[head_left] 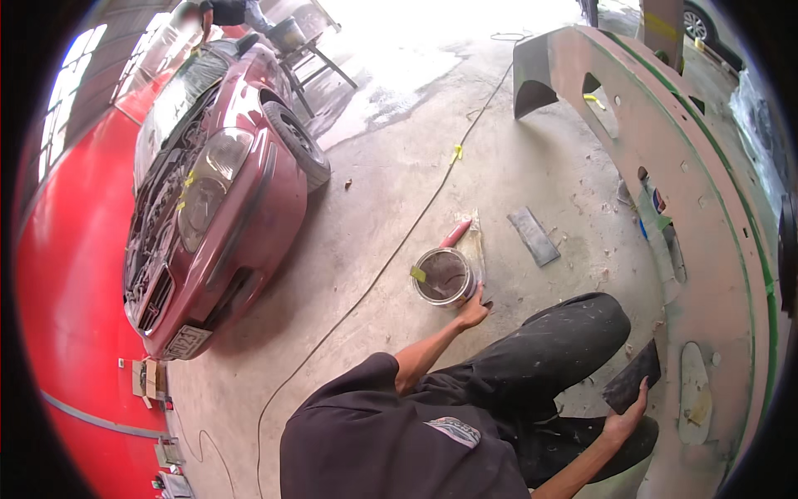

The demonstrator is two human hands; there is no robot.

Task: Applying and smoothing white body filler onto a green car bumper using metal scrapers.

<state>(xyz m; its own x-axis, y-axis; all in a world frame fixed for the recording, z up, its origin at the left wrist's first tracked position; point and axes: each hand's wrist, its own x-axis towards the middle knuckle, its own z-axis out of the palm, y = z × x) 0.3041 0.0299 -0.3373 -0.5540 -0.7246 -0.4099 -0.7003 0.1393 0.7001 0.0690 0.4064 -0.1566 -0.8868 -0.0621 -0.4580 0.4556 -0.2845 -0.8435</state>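
My left hand [472, 311] reaches forward and grips the near side of an open round can [440, 293], partly hidden by it. The can has a greyish residue inside and a piece of yellow-green tape on its rim. Just beyond it lie a red-handled tool [455, 234] and a crumpled clear plastic piece [475, 249]. My right hand [625, 418] is closed on a dark rectangular sanding sheet [633, 378], held above my bent leg near a large bumper [706, 183]. The bumper is patched in pinkish-beige and grey, with green tape along it.
A grey flat block [534, 236] lies on the concrete floor right of the can. A long cable [363, 297] crosses the floor. On the left stands a dark red car [241, 224] with its engine bay exposed. A person [224, 12] works beside a stand [309, 62] at the back.
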